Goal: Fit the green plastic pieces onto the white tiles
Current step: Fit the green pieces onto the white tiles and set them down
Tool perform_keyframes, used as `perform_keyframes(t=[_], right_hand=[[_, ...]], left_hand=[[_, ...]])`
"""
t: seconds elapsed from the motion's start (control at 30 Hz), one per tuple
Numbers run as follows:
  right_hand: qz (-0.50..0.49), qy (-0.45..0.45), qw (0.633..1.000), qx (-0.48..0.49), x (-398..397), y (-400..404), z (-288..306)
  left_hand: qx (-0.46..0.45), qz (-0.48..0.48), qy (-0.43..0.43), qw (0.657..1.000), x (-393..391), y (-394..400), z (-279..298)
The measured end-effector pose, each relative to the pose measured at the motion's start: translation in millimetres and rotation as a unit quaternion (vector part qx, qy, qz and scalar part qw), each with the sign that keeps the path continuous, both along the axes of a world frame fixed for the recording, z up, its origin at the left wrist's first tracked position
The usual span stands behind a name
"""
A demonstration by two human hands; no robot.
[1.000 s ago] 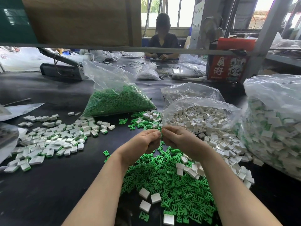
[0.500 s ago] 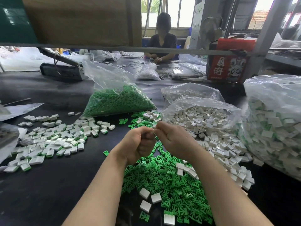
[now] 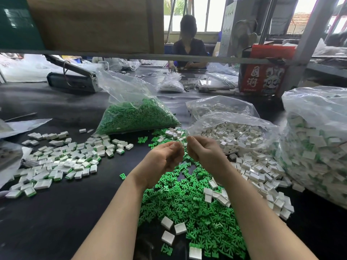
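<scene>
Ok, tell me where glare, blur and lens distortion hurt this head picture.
Head view: windows blown out white; shelf rail bows from wide-angle distortion; glare on the right bag; hands, left and right, softly blurred at the fingertips, hiding whatever they pinch.

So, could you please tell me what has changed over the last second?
Both hands rose a little and drifted toward the far side of the table: the left hand and right hand stay curled with fingertips together, now before the bag of white tiles. What they pinch is hidden. The loose green pieces, finished tiles and bag of green pieces are unmoved.
</scene>
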State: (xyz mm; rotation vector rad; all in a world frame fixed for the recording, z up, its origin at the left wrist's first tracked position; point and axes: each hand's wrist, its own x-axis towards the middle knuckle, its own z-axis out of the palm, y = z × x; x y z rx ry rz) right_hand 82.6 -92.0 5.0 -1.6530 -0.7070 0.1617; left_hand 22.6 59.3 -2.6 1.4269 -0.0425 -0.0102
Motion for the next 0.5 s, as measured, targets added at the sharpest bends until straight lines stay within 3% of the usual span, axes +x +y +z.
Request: perform_keyframes(t=[0.33,0.5], right_hand=[[0.037,0.079,0.995,0.053,-2.2,-0.5,3.0],[0.046,0.072,0.995,0.043,-1.2,-2.0,3.2]], left_hand=[[0.004,0.019,-0.018,1.000,-1.0,-6.4,2.7],[0.011,0.005,-0.021,1.000,-1.7,-7.3,3.5]])
